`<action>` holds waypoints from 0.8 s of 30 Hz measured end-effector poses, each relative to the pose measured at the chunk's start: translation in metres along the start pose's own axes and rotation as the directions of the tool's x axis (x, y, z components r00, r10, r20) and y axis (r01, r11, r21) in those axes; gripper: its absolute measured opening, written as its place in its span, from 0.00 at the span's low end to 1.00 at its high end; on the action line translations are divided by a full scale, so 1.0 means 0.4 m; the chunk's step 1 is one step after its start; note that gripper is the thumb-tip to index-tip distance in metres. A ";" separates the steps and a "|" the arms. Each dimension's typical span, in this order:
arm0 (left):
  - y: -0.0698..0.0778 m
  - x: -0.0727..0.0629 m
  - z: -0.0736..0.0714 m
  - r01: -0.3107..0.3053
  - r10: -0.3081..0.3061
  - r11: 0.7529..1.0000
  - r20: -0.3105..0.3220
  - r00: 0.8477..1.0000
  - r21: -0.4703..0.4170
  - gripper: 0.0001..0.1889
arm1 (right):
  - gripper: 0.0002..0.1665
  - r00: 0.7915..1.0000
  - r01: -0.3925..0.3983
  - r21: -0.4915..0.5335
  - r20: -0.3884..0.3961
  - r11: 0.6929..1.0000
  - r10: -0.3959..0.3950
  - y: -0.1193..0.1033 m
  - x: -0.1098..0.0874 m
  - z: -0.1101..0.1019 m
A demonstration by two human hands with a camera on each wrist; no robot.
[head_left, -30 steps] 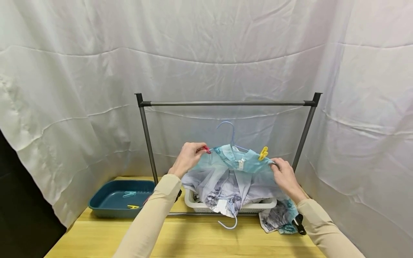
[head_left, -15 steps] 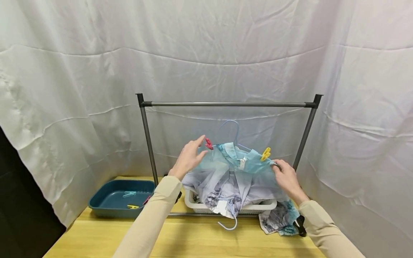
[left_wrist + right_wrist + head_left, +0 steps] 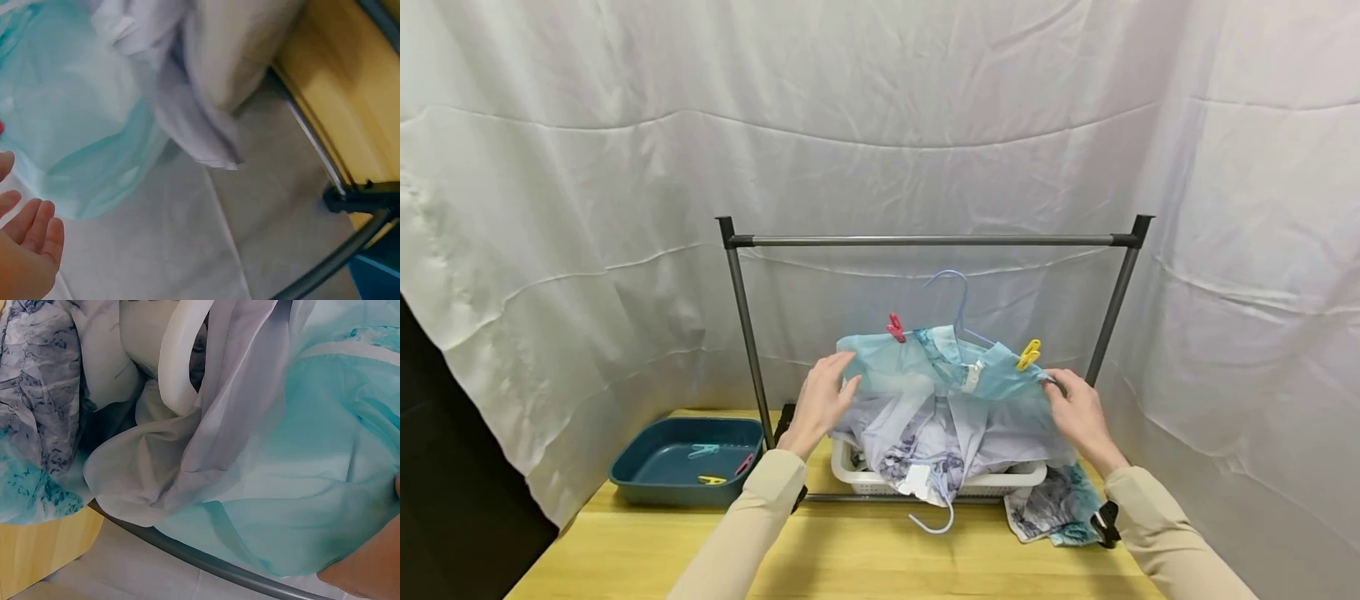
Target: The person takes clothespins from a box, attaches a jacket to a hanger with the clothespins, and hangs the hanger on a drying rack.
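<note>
A sheer light-blue garment (image 3: 880,367) is spread on a pale blue hanger (image 3: 964,304), its hook pointing up below the rack's bar. Clipped along its top edge are a red clothespin (image 3: 896,327) on the left and a yellow clothespin (image 3: 1028,355) on the right. My left hand (image 3: 818,400) is just left of the garment's left shoulder, fingers extended and holding nothing. In the left wrist view, the left hand (image 3: 31,250) appears beside the blue cloth. My right hand (image 3: 1081,417) pinches the garment's right shoulder; in the right wrist view only part of the right hand (image 3: 369,562) shows.
A grey metal rack (image 3: 925,241) stands over a white basket (image 3: 1015,479) heaped with lilac clothing (image 3: 880,417), with a second hanger hook (image 3: 934,528) hanging in front. Patterned cloth (image 3: 1048,504) lies at right. A blue tub (image 3: 655,492) at left holds several clothespins.
My left hand has let go of the red clothespin, which stays on the garment, and has drawn back left and down. The hanger and garment have shifted slightly right, with the right hand still gripping.
</note>
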State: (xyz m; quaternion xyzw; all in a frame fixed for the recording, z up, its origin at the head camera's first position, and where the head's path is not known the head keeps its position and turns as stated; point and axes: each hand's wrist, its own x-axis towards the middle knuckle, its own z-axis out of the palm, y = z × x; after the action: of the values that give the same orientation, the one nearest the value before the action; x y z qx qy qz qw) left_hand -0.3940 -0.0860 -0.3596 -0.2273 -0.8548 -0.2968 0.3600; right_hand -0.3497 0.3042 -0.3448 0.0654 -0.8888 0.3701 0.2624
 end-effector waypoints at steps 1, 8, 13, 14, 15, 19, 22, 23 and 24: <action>-0.004 -0.009 0.005 -0.012 0.011 1.000 0.020 1.000 0.007 0.20 | 0.20 1.000 -0.003 0.000 -0.003 1.000 0.003 0.001 -0.001 -0.002; -0.019 -0.092 0.040 -0.124 0.118 0.992 0.225 0.967 0.014 0.17 | 0.20 1.000 -0.009 -0.003 -0.004 1.000 0.009 0.004 0.000 -0.011; -0.024 -0.143 0.065 -0.268 0.250 0.963 0.287 0.925 0.025 0.19 | 0.20 0.999 -0.012 -0.014 -0.039 1.000 0.012 0.007 0.001 -0.015; -0.024 -0.152 0.068 -0.280 0.259 0.960 0.293 0.920 0.030 0.20 | 0.20 0.999 -0.013 -0.017 -0.042 1.000 0.013 0.007 0.001 -0.016; -0.024 -0.161 0.071 -0.281 0.259 0.959 0.300 0.918 0.034 0.20 | 0.19 0.999 -0.015 -0.018 -0.044 1.000 0.014 0.008 0.001 -0.017; -0.026 -0.190 0.085 -0.275 0.251 0.960 0.297 0.922 0.044 0.19 | 0.20 0.999 -0.015 -0.020 -0.050 1.000 0.014 0.008 0.000 -0.020; -0.029 -0.202 0.097 -0.263 0.242 0.964 0.262 0.934 0.049 0.17 | 0.20 0.998 -0.028 -0.006 -0.062 1.000 0.028 0.008 -0.001 -0.024; -0.030 -0.205 0.100 -0.253 0.234 0.966 0.251 0.939 0.049 0.16 | 0.21 0.997 -0.037 0.000 -0.065 0.999 0.036 0.007 -0.001 -0.025; -0.031 -0.208 0.102 -0.247 0.229 0.968 0.236 0.944 0.050 0.15 | 0.21 0.997 -0.045 0.003 -0.069 0.999 0.045 0.006 -0.001 -0.026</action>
State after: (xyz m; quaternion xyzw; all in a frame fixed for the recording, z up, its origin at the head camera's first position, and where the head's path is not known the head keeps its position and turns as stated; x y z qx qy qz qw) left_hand -0.3680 -0.0819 -0.4494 -0.3470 -0.8679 -0.1890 0.3012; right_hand -0.3458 0.3132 -0.3403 0.0327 -0.8802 0.3787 0.2843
